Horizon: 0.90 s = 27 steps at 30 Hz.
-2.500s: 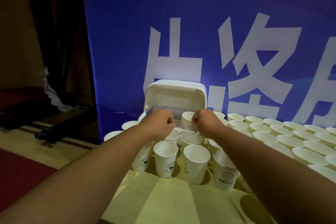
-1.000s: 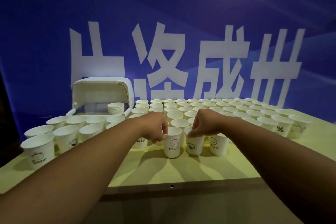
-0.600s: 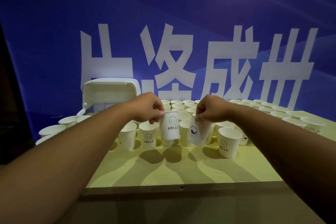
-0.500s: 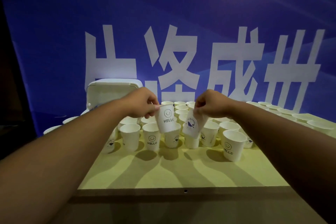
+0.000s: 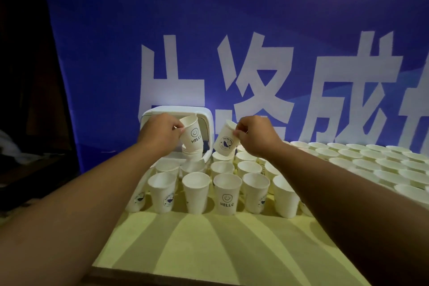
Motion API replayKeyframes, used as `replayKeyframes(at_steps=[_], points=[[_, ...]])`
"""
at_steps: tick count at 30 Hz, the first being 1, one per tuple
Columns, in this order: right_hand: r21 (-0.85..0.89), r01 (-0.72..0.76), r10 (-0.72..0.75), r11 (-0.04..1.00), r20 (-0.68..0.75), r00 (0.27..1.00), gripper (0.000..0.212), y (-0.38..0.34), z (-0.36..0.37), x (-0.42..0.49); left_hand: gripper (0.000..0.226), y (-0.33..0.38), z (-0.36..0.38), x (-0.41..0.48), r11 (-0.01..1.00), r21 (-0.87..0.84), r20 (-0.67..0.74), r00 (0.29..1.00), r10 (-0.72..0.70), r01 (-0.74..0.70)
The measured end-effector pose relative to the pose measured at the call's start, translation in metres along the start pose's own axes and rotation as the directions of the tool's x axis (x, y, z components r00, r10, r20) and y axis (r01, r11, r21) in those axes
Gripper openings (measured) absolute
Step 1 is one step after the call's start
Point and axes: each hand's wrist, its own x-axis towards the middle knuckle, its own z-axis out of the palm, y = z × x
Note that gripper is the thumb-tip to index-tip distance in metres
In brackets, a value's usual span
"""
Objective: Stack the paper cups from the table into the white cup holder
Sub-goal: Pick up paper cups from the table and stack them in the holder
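Left hand (image 5: 160,133) pinches a HELLO cup (image 5: 194,134) over the stack (image 5: 192,158) in the holder (image 5: 151,114); right hand (image 5: 255,138) pinches a whale cup (image 5: 226,144) — next, probably, nesting both squarely.

All you get of the person is a bare left forearm (image 5: 92,193) and a bare right forearm (image 5: 336,188), both uncovered from the frame edge up to the wrist. Bare left hand (image 5: 160,133) and bare right hand (image 5: 255,138) too, rounded knuckles showing, nails too small to make out.
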Motion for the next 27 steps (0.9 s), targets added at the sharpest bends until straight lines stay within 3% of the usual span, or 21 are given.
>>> replayKeyframes(at_steps=[5, 14, 18, 21, 24, 27], points=[[0.059, 0.009, -0.004, 0.998, -0.089, 0.996, 0.019, -0.003, 0.031, 0.024, 0.018, -0.017, 0.02, 0.015, 0.999, 0.006, -0.05, 0.998, -0.036, 0.036], [0.123, 0.017, 0.001, 0.992, -0.145, 0.989, 0.016, -0.003, 0.071, 0.057, 0.019, -0.031, 0.06, 0.039, 0.996, 0.088, 0.06, 0.998, 0.012, -0.018], [0.139, 0.022, 0.008, 0.99, -0.209, 0.978, 0.02, -0.001, 0.082, 0.065, 0.019, -0.033, 0.066, 0.048, 0.99, 0.138, 0.199, 0.98, 0.006, -0.034], [0.114, 0.058, -0.038, 0.992, -0.172, 0.984, 0.021, -0.004, 0.092, 0.07, 0.018, -0.036, 0.068, 0.049, 0.98, 0.168, 0.305, 0.951, 0.05, -0.105], [0.09, 0.073, -0.065, 0.993, -0.085, 0.994, 0.024, -0.009, 0.102, 0.073, 0.03, -0.034, 0.069, 0.042, 0.983, 0.179, 0.388, 0.921, -0.027, -0.046], [0.006, 0.113, -0.113, 0.994, 0.017, 0.993, 0.024, -0.013, 0.109, 0.075, 0.029, -0.04, 0.072, 0.04, 0.998, -0.024, 0.327, 0.944, -0.05, 0.061]])
